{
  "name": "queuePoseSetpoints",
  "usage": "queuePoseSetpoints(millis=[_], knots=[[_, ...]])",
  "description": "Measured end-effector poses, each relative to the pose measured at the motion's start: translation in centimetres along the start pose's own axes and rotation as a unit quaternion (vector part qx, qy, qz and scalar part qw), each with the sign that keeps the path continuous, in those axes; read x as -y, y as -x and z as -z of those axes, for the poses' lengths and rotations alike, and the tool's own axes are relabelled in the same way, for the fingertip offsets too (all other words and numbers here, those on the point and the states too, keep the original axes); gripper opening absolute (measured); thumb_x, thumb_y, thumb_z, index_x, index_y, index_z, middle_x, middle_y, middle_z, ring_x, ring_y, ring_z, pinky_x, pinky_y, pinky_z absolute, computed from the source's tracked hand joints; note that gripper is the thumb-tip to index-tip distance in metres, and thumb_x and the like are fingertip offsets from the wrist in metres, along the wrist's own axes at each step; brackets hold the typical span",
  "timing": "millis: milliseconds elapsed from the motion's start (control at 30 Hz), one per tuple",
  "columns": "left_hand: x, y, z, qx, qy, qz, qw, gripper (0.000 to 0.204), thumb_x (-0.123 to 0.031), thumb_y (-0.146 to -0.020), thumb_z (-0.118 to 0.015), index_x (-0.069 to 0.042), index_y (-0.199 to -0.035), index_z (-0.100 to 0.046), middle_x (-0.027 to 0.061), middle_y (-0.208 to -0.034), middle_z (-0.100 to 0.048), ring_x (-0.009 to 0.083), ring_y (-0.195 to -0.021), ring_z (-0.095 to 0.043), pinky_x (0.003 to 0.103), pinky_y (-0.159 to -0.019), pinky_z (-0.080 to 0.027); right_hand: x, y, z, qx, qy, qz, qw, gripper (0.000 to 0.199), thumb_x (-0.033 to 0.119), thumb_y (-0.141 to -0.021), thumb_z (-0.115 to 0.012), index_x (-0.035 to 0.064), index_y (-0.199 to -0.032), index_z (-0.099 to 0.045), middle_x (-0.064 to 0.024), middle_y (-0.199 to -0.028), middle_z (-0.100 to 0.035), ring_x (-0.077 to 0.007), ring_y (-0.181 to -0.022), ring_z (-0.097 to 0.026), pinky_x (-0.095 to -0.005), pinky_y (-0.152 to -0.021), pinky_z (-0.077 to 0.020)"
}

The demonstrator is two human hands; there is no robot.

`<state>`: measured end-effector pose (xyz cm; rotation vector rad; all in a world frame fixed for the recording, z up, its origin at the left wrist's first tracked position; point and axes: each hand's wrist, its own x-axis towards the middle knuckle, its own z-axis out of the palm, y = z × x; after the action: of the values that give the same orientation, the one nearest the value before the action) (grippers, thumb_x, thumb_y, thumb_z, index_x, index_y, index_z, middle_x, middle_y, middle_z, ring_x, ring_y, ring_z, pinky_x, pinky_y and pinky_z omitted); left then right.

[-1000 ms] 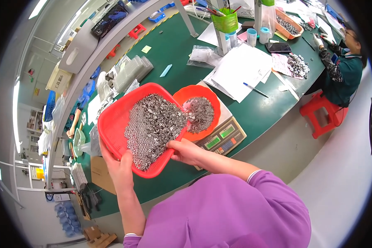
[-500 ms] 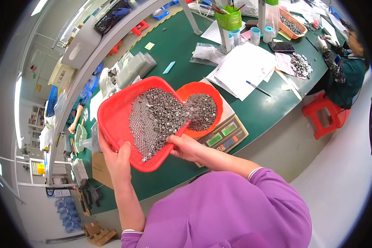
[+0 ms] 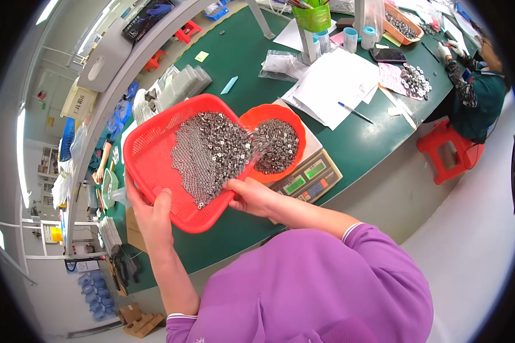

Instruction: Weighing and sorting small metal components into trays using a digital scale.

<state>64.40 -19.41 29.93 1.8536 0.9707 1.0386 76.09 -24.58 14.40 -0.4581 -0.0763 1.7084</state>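
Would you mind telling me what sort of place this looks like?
Probably a small-parts sorting or packing workshop. A red mesh tray heaped with small metal parts is tipped toward an orange bowl that sits on a counting scale, on a long green workbench where a co-worker sorts similar parts.

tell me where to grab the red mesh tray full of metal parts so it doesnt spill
Grip the red mesh tray by its raised rim, one hand per side, as now: left hand on the near edge, right hand at the near corner. It is wide, shallow and tilted toward the orange bowl, so two-sided support probably steadies the metal parts.
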Motion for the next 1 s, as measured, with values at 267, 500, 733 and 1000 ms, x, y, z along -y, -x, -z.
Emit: queuePoseSetpoints(millis=[267,500,733,1000], knots=[[-0.7,0.1,-0.3,0.0,-0.009,-0.021,1.0,0.069,-0.003,-0.07,-0.051,-0.002,-0.134,-0.023,0.0142,-0.126,-0.038,0.0222,-0.113,-0.042,0.034,-0.095,-0.034,0.1,0.1,-0.2,-0.011,0.011,0.007,1.0,0.013,0.014,-0.082,-0.051,0.0047,-0.092,-0.05,-0.0015,-0.077,-0.056,-0.0075,-0.059,-0.054,-0.0161,-0.047,-0.0471],[-1.0,0.2,0.0,0.006,-0.015,-0.028,0.999,0.068,-0.003,-0.071,-0.051,-0.001,-0.133,-0.024,0.0143,-0.126,-0.038,0.0224,-0.113,-0.042,0.034,-0.095,-0.034,0.1,0.4,-0.4,-0.002,0.017,0.011,1.0,0.015,0.015,-0.082,-0.052,0.0069,-0.094,-0.05,0.0007,-0.081,-0.056,-0.0067,-0.064,-0.054,-0.017,-0.051,-0.0481],[-1.1,0.1,0.0,0.017,-0.017,-0.04,0.999,0.069,-0.002,-0.071,-0.052,-0.001,-0.134,-0.023,0.0143,-0.127,-0.037,0.0225,-0.115,-0.041,0.034,-0.096,-0.033,0.0,0.3,-0.3,0.018,0.007,0.012,1.0,0.017,0.015,-0.082,-0.052,0.0079,-0.097,-0.05,0.001,-0.083,-0.056,-0.0064,-0.066,-0.055,-0.0166,-0.051,-0.0492],[-1.7,0.2,-0.1,0.019,-0.035,-0.053,0.998,0.069,-0.003,-0.071,-0.051,0.0,-0.134,-0.023,0.0144,-0.127,-0.037,0.0224,-0.115,-0.04,0.034,-0.097,-0.032,0.2,0.5,-0.5,0.024,0.009,0.004,1.0,0.017,0.015,-0.082,-0.052,0.0082,-0.097,-0.049,0.0013,-0.083,-0.056,-0.0058,-0.065,-0.054,-0.0159,-0.05,-0.0487]])
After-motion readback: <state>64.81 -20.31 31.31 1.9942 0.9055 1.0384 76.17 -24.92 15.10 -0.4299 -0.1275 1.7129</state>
